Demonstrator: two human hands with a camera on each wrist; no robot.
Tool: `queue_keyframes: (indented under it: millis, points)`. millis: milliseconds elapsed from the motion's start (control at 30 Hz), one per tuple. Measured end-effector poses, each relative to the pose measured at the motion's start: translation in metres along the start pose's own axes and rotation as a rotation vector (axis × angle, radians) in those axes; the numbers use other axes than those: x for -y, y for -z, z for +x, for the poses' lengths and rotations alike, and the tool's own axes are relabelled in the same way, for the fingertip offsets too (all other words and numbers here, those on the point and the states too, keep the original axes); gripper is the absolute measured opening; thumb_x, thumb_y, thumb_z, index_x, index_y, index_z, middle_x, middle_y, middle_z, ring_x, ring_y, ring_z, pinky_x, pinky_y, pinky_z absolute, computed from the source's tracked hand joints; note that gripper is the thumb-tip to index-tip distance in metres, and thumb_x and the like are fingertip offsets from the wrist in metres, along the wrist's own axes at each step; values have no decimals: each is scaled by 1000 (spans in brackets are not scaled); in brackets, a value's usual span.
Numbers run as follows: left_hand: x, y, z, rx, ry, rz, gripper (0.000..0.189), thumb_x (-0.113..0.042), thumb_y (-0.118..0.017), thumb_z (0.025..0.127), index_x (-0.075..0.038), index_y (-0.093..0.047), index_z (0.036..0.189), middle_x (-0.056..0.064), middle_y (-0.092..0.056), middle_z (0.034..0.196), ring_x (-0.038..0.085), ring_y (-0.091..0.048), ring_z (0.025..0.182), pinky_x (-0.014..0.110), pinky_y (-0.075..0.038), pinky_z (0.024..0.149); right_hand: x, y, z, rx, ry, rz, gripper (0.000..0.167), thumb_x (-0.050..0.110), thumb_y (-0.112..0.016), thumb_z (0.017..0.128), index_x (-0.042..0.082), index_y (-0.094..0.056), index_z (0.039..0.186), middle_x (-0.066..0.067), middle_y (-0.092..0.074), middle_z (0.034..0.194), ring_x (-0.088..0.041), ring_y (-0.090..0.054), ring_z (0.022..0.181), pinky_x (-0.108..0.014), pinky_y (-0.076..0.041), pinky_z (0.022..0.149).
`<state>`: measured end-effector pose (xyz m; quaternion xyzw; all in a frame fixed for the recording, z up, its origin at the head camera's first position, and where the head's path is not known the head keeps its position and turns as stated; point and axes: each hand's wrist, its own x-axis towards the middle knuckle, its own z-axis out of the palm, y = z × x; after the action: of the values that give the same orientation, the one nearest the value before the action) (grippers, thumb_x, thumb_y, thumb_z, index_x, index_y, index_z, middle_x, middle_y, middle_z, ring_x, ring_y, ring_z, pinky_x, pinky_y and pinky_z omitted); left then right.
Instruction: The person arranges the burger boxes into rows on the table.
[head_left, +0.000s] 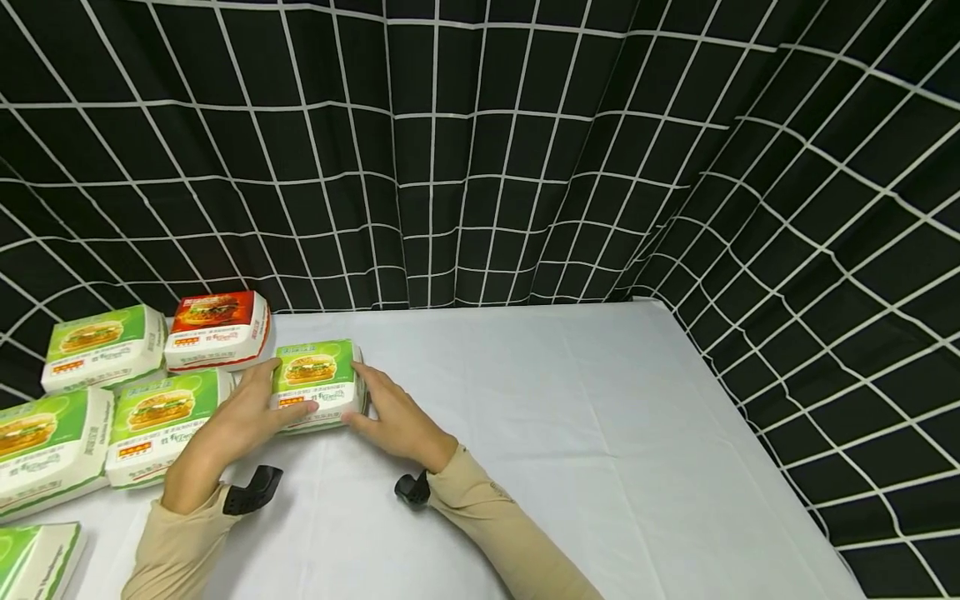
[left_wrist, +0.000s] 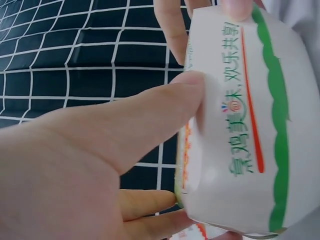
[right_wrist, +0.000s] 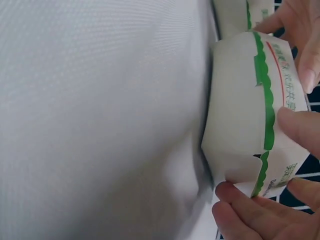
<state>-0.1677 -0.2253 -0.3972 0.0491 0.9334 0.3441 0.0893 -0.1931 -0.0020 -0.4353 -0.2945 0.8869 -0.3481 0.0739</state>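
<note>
A green-and-white burger box [head_left: 315,377] with a burger picture on its lid is held between both hands, close over the white tablecloth. My left hand [head_left: 243,412] grips its left side; in the left wrist view the thumb presses the box's white front wall [left_wrist: 220,130]. On the opposite side my right hand [head_left: 401,421] holds the right end, its thumb on the front and fingers at the corner, as the right wrist view shows of the box [right_wrist: 235,100]. Just behind and left is a red-and-white burger box [head_left: 217,329].
Left of the held box stand more green burger boxes, one [head_left: 165,417] beside the left forearm, another [head_left: 105,342] at the back and one [head_left: 56,446] farther left. One more box [head_left: 37,558] is cut off at the lower left. Black grid curtains [head_left: 510,150] border the white-covered table [head_left: 570,433].
</note>
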Motion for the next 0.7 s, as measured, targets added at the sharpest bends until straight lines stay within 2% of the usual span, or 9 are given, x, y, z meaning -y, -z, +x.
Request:
queue_keyframes:
  millis: [100, 267, 400, 567, 633, 700]
  points:
    - [-2, -3, 2, -3, 5, -12, 100, -45, -67, 92, 15, -13, 151, 40, -22, 151, 52, -33, 132, 68, -30, 106, -3, 2, -1, -1, -14, 22, 72, 32, -60, 100, 5, -24, 156, -14, -35, 159, -25, -38, 145, -35, -36, 118]
    - [-3, -6, 4, -12, -11, -14, 99, -46, -69, 90, 11, -16, 152, 37, -24, 153, 49, -34, 135, 67, -30, 107, -9, 6, -3, -4, -27, 64, 72, 30, -60, 99, 6, -23, 156, -16, -35, 158, -22, -52, 132, -30, -44, 110]
    - [-3, -10, 7, -16, -65, -23, 98, -35, -75, 87, 13, -18, 151, 39, -28, 149, 48, -37, 131, 65, -32, 107, -13, 9, -5, -18, -29, 82, 71, 26, -61, 99, 4, -24, 155, -17, -33, 159, -23, -48, 137, -29, -44, 110]
    - [-4, -13, 10, -34, -81, -16, 96, -26, -79, 84, 12, -22, 151, 39, -38, 141, 42, -53, 112, 54, -46, 93, -16, 13, -6, -36, -39, 68, 70, 26, -62, 99, 3, -25, 155, -17, -36, 158, -24, -54, 130, -31, -47, 107]
    - [-4, -14, 11, -42, -77, -21, 96, -24, -80, 83, 11, -23, 151, 38, -41, 139, 41, -57, 108, 50, -49, 88, -16, 14, -6, -40, -48, 74, 71, 26, -62, 98, 3, -26, 155, -18, -37, 157, -25, -58, 126, -32, -47, 107]
    - [-6, -15, 12, -49, -74, -28, 94, -23, -80, 83, 11, -24, 151, 37, -43, 138, 41, -59, 106, 48, -49, 86, -17, 16, -7, -46, -55, 88, 71, 25, -63, 98, 3, -26, 154, -18, -37, 157, -26, -56, 128, -33, -48, 107]
